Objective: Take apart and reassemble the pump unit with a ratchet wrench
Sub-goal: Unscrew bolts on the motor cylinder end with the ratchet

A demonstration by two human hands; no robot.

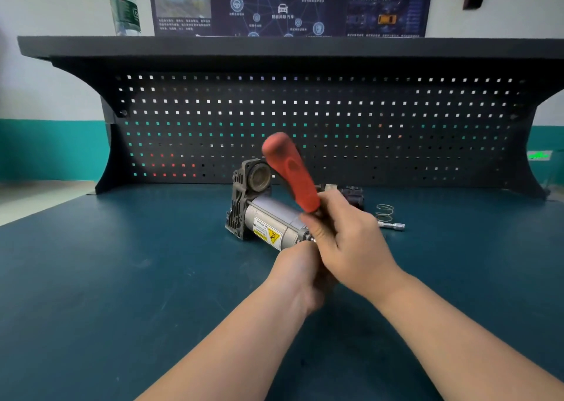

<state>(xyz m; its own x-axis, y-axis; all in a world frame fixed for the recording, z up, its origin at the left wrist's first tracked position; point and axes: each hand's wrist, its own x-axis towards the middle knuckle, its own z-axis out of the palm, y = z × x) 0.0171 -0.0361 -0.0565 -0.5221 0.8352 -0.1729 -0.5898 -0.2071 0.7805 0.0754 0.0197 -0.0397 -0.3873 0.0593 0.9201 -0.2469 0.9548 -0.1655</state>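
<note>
While the pump unit (pixel 268 217) lies on its side near the middle of the dark green table (pixel 122 263), a person works at its near end with a red-handled ratchet wrench (pixel 293 175), the handle angled up and away toward the pegboard (pixel 305 120). The right hand (pixel 348 233) curls around the lower part of the tool where handle meets shaft. The left hand (pixel 300 274) sits just below and partly behind it, close against the silver motor housing's end; whether its fingers are gripping the pump or only bracing it cannot be told, since the right hand covers them.

Disassembly appears well under way. The cast head at the far end shows an open round bore (pixel 259 179), and loose parts lie apart from the pump on the table to its right: a coil spring (pixel 385 213), a long silver socket or bolt (pixel 392 225) just in front of it, and a dark block-shaped component (pixel 352 196) behind the hands. A long through-bolt (pixel 274 217) is in place along the housing, and the wrench seems set on a fastener at that end.

Judging by the scattered parts, the unit is partly stripped; whether this fastener is being loosened or tightened cannot be read, and refitting the loose pieces looks to remain. A water bottle (pixel 124 4) stands on the shelf (pixel 274 46) above.
</note>
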